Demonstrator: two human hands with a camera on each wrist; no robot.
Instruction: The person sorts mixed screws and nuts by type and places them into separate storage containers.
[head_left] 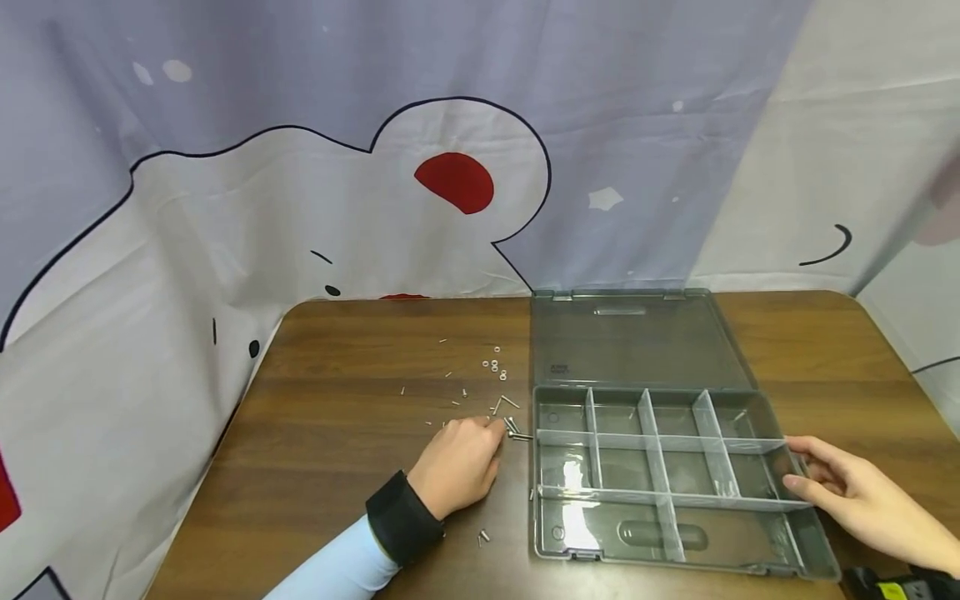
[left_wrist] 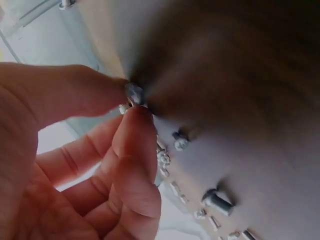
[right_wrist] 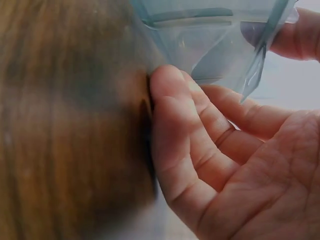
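A grey see-through compartment box (head_left: 660, 500) lies with its lid (head_left: 637, 342) folded back. My left hand (head_left: 461, 462) is just left of the box, over the small hardware on the table. In the left wrist view, thumb and forefinger pinch a small metal screw (left_wrist: 134, 93), partly hidden by the fingertips. Near it lie a short thick screw (left_wrist: 218, 201) and a small screw (left_wrist: 181, 143). At the box's right end my right hand (head_left: 862, 492) grips the side wall, thumb over the rim and fingers against the outside.
Several small washers (head_left: 494, 365) and scattered screws (head_left: 506, 402) lie on the wooden table (head_left: 337, 467) left of the box. Two more small screws (head_left: 483, 537) lie nearer the front. A patterned curtain (head_left: 300, 200) hangs behind the table.
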